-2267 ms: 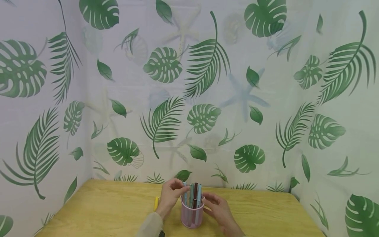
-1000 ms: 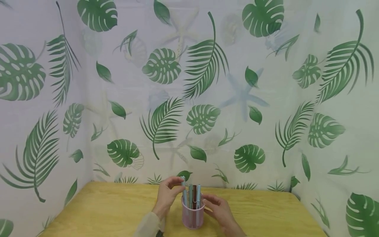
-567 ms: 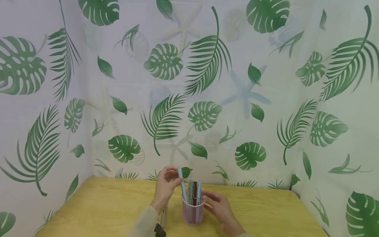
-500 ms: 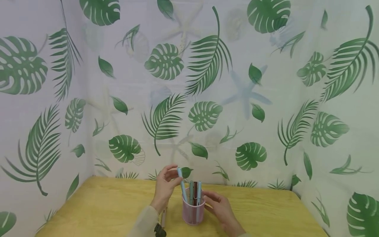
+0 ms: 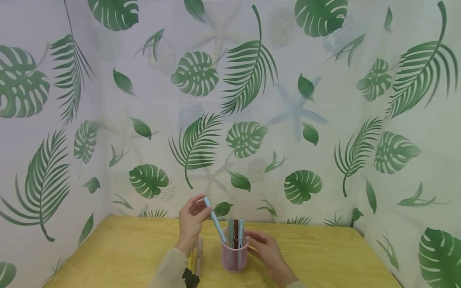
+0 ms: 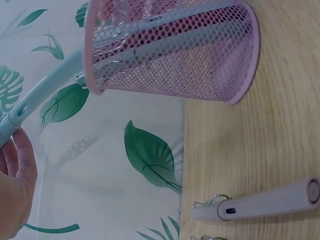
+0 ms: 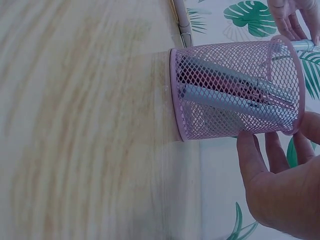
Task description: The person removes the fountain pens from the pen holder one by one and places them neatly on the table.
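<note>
My left hand (image 5: 191, 222) pinches a light blue pen (image 5: 215, 220) near its upper end. That pen leans left, its lower end at the rim of a pink mesh pen holder (image 5: 234, 262). In the left wrist view the light blue pen (image 6: 50, 82) slants past the holder's rim. Upright in the holder stand a green pen (image 5: 231, 234), a dark brown pen (image 5: 236, 232) and another light blue pen (image 5: 241, 232). My right hand (image 5: 268, 254) holds the holder's right side, with bent fingers against the mesh in the right wrist view.
A pale pinkish pen (image 5: 199, 256) and a yellow pen (image 5: 190, 262) lie on the wooden table (image 5: 324, 260), left of the holder; my left forearm partly covers the yellow one. Behind the table hangs a leaf-patterned curtain (image 5: 252, 180).
My left hand has raised the light blue pen from among the others and moved up and left, tilting it. The pale pen and yellow pen show more now. My right hand stays at the holder.
</note>
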Tool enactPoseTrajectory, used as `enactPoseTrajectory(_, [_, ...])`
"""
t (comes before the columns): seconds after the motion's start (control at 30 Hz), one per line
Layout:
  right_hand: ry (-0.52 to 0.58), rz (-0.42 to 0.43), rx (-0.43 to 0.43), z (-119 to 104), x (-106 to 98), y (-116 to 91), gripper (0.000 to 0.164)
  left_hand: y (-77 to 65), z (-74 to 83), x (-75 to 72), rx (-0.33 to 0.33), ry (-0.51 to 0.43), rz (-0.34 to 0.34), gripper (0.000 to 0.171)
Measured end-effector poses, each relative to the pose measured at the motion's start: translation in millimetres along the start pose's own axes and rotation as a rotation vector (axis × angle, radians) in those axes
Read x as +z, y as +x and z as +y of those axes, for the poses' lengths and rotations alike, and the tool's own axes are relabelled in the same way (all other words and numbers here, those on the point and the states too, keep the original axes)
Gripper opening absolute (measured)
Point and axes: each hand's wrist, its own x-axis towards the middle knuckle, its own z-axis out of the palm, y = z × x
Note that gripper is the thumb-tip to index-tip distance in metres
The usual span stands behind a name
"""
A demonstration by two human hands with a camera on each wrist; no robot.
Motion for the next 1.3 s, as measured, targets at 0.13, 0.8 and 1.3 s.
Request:
enactPoseTrajectory(0.13, [0.017, 0.007, -0.006, 0, 1, 1, 0.040, 1.8, 5.1, -4.2, -0.012, -0.027, 0.002, 0.040])
enactPoseTrajectory(0.8, [0.011, -0.004, 0.004, 4, 3, 0, 0.040, -2.8, 5.5, -21.3, -0.054, 0.044, -0.018, 0.044])
enactPoseTrajectory(1.3, [0.018, 0.016, 0.001, 2, 3, 2, 0.041, -0.4, 3.8, -40.0, -0.128, 0.115, -0.026, 0.043])
